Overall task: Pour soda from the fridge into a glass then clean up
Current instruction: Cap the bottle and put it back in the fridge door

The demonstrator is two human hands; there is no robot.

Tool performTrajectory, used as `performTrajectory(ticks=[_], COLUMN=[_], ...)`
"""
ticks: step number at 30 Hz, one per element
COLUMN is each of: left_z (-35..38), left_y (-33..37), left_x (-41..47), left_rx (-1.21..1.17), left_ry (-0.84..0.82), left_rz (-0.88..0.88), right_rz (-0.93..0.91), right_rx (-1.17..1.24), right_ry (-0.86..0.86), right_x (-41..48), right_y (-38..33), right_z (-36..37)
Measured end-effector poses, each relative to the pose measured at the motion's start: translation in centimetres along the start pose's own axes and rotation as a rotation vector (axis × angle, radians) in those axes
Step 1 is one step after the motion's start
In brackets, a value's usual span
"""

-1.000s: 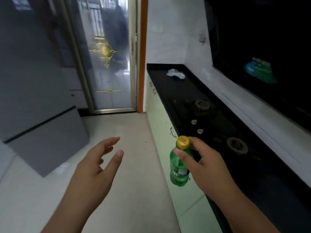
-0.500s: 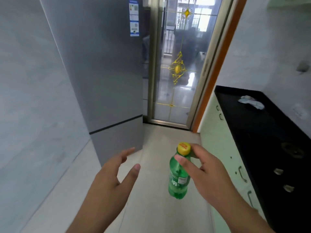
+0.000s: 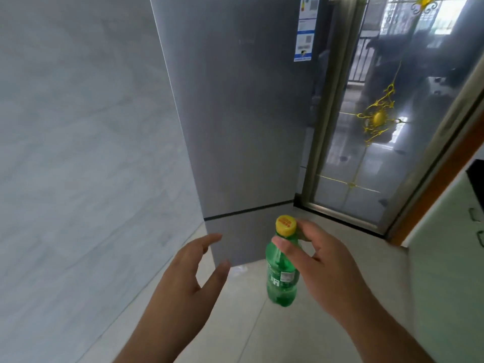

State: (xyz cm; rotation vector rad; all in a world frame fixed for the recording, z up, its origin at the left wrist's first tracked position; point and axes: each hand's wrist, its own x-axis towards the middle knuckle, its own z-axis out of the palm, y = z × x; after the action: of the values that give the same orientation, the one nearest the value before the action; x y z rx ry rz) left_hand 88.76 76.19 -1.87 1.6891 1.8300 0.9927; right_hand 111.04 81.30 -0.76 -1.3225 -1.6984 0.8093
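Nearest the camera, over the tiled floor (image 3: 262, 336): left hand (image 3: 188, 279) empty, fingers (image 3: 209, 241) straight and spread | right hand (image 3: 327, 273) pinches green soda bottle (image 3: 281, 281) at the neck, thumb in front, other fingers behind, just under yellow cap (image 3: 286, 225); bottle hangs upright between the hands | beyond: grey fridge (image 3: 243, 113), doors closed | farthest: glass door (image 3: 379, 153), gold ornament

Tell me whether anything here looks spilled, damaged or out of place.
Only one thing: a small pale patch on the floor at the bottom corner of the fridge, too blurred to tell scrap from wet spot. Otherwise the fridge doors are shut, and the green bottle hangs roughly upright and capped from the right hand.
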Motion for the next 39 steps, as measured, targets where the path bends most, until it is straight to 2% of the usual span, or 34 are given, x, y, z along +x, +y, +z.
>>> performTrajectory(ticks=[7,14,22,29,34,36,37,39], left_z=[0.8,-1.0,-4.0,-8.9,-11.8,-12.8,-13.3,-14.1], left_y=[0.4,-1.5,-6.3,-10.1,-12.5,-13.0,-13.3,-14.0], left_x=[9.0,15.8,24.0,32.3,36.8,38.1,38.7,39.8], left_rx=[0.036,0.023,0.073,-0.061,-0.085,-0.055,-0.038,-0.006], left_ry=[0.126,0.212,0.124,0.076,0.204,0.274,0.305,0.34], left_rz=[-0.019,-0.052,0.064,0.084,0.037,0.003,-0.02,-0.071], right_rz=[-0.081,-0.153,-0.283,-0.294,-0.302,-0.24,-0.224,-0.38], right_rx=[-0.003,-0.013,-0.07,-0.106,-0.089,-0.091,-0.129,-0.48], right_ry=[-0.121,-0.206,-0.271,-0.278,-0.341,-0.381,-0.379,-0.309], right_x=[12.1,20.6,28.1,34.4,38.8,40.9,42.1,45.0], right_y=[1.3,-0.6,-4.5,-9.5,-11.4,-12.0,-12.2,-11.9], right_z=[1.9,5.0,11.8,19.3,23.2,23.6,23.8,24.4])
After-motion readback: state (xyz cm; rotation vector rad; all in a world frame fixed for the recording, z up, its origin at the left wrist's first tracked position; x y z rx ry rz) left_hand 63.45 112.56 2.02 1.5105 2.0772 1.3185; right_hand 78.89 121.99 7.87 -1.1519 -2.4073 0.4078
